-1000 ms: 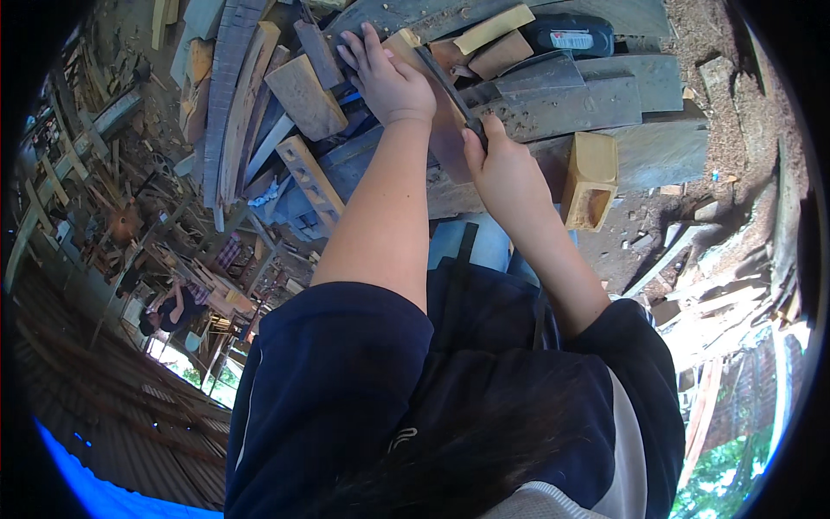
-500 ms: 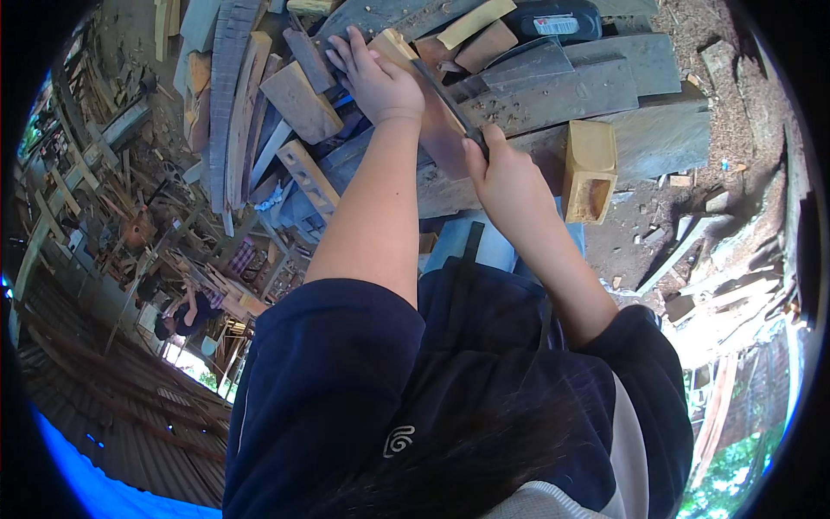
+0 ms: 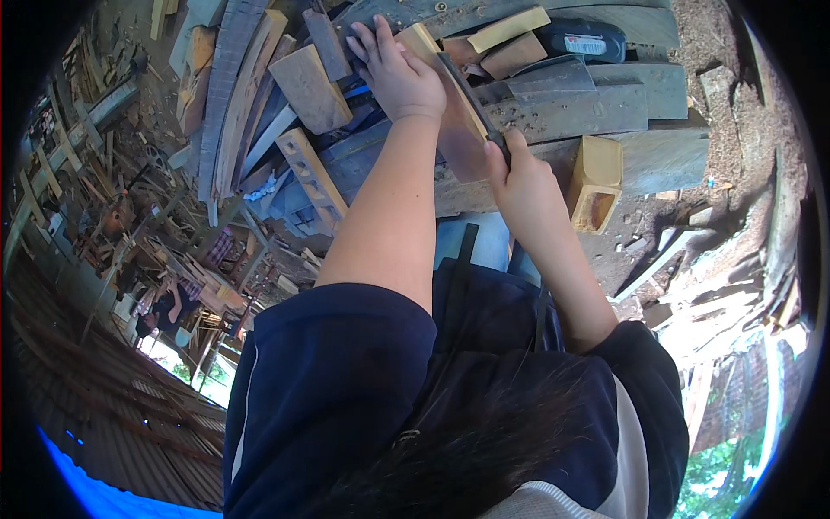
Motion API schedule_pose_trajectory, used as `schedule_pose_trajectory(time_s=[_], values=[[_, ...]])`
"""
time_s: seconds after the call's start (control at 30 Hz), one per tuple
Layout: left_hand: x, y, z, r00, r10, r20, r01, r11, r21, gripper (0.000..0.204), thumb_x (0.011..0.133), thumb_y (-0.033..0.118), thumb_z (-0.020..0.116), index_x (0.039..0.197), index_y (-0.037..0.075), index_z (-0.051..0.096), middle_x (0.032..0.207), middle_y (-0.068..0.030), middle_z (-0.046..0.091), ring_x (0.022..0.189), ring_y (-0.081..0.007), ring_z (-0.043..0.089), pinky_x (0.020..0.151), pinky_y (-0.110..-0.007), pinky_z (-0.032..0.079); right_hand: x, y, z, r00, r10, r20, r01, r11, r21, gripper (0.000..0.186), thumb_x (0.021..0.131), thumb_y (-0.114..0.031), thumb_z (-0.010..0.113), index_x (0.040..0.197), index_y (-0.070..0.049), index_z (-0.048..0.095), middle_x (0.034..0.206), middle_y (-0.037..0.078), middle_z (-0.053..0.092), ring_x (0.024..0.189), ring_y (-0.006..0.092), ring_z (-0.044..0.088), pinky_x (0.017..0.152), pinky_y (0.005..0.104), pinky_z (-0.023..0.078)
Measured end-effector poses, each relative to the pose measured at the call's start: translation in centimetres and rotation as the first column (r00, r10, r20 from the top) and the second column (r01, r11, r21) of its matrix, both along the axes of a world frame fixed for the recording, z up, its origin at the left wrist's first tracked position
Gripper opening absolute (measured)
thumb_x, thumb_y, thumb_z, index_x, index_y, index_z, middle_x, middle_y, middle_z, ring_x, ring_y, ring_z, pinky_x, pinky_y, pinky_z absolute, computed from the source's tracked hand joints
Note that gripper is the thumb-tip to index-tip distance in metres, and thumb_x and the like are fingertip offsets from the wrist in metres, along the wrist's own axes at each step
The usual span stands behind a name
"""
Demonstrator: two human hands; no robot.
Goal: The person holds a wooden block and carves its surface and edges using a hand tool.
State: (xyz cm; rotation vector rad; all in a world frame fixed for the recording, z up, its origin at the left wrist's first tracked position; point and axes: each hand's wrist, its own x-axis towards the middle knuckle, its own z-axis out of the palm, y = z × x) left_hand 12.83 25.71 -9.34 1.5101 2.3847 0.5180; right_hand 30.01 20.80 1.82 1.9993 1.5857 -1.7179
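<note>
My left hand (image 3: 405,82) lies on a wooden block (image 3: 460,143), its fingers stretched out and spread over the block's left side near the far end. In my right hand (image 3: 525,177) is the near end of a long, thin, dark tool that looks like a file (image 3: 467,93). This file lies lengthwise along the right edge of the block, pointing away from me. My right fingers are wrapped round its end, with the thumb on top. Part of the block's far top is hidden under my left hand.
Grey planks (image 3: 562,112) form the worktop. A hollowed yellowish wooden piece (image 3: 596,177) stands to the right. Wood offcuts (image 3: 313,91), a notched strip (image 3: 311,177) and a black case (image 3: 584,39) lie around. Another person (image 3: 164,310) is at the far left among wood scraps.
The view has shifted slightly, so the worktop things appear farther right. My left hand stays on the block, and the file remains in my right hand along its edge.
</note>
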Motion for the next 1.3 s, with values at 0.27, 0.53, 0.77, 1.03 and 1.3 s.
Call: schedule_pose_trajectory(time_s=[0.27, 0.53, 0.77, 1.03, 1.3], values=[[-0.2, -0.1, -0.2, 1.000, 0.006, -0.014, -0.006, 1.000, 0.015, 0.050, 0.102, 0.013, 0.036, 0.152, 0.007, 0.036, 0.162, -0.0209, 0.024, 0.151, -0.0403, 0.016, 0.121, -0.050, 0.021, -1.8, 0.5, -3.1, 1.000, -0.018, -0.025, 0.019, 0.998, 0.068, 0.043, 0.102, -0.039, 0.047, 0.115, 0.001, 0.054, 0.083, 0.033, 0.067, 0.084, 0.0517, 0.066, 0.074, 0.0575, 0.054], [0.1, 0.1, -0.5, 1.000, 0.012, 0.003, -0.012, 1.000, 0.023, 0.049, 0.102, 0.013, 0.035, 0.151, 0.009, 0.037, 0.162, -0.0206, 0.024, 0.151, -0.0395, 0.014, 0.122, -0.050, 0.019, -1.5, 2.8, -3.0, 0.994, -0.050, -0.098, 0.057, 0.996, 0.071, 0.041, 0.101, -0.037, 0.050, 0.109, 0.003, 0.057, 0.088, 0.033, 0.067, 0.089, 0.0498, 0.066, 0.077, 0.0556, 0.053], [0.9, 0.9, 1.9, 0.995, 0.085, -0.059, -0.095, 0.975, -0.201, 0.052, 0.102, 0.005, 0.040, 0.153, 0.007, 0.035, 0.164, -0.0133, 0.021, 0.153, -0.0305, 0.014, 0.123, -0.042, 0.020, 3.2, -2.5, -2.2, 0.940, -0.120, -0.320, 0.170, 0.976, 0.135, 0.040, 0.097, -0.028, 0.063, 0.124, 0.000, 0.054, 0.088, 0.026, 0.069, 0.083, 0.0377, 0.070, 0.070, 0.0424, 0.056], [1.2, 0.8, 1.8, 0.989, 0.134, -0.060, -0.144, 0.963, -0.228, 0.049, 0.103, 0.007, 0.039, 0.153, 0.007, 0.035, 0.164, -0.0139, 0.023, 0.153, -0.0295, 0.016, 0.124, -0.040, 0.020, 6.1, -7.7, -0.6, 0.896, -0.264, -0.358, 0.182, 0.952, -0.248, 0.040, 0.098, -0.024, 0.063, 0.131, -0.005, 0.049, 0.078, 0.016, 0.064, 0.071, 0.0207, 0.067, 0.060, 0.0354, 0.053], [1.3, 0.9, 1.7, 0.990, 0.124, -0.060, -0.133, 0.976, -0.175, 0.049, 0.104, 0.009, 0.039, 0.153, 0.010, 0.035, 0.164, -0.0108, 0.023, 0.153, -0.0279, 0.016, 0.125, -0.040, 0.019, 5.6, -8.3, -1.3, 0.940, -0.142, -0.310, 0.129, 0.990, -0.063, 0.039, 0.102, -0.026, 0.055, 0.133, -0.005, 0.048, 0.088, 0.027, 0.069, 0.084, 0.0471, 0.067, 0.073, 0.0477, 0.052]])
